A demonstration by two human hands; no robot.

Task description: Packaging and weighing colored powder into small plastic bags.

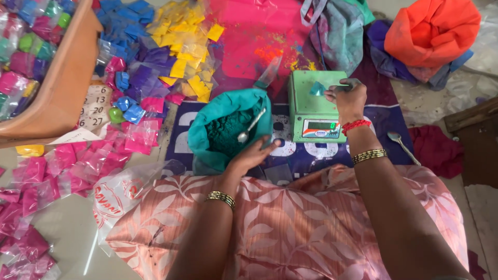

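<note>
The right hand (348,97) reaches over a small green weighing scale (316,106) and pinches a tiny packet of teal powder (317,89) between thumb and fingertips, holding it just above or on the scale's platform; which of the two cannot be told from this view. The left hand (253,155) rests with fingers loosely spread against the rim of an open teal bag of green powder (224,129), in which a metal spoon (251,127) stands with its bowl sunk in the powder. The packet looks very light, thin and limp, a soft plastic pouch that would sag and may spill if gripped at its open end; pinching it by a top corner, as the hand does, seems the surest hold. The plastic is probably slippery with powder dust. To the left, on the floor, lie heaps of filled pink packets (78,166), blue packets (122,21) and yellow packets (187,46). A second spoon (402,144) lies to the right of the scale, near an orange bag (433,31).
</note>
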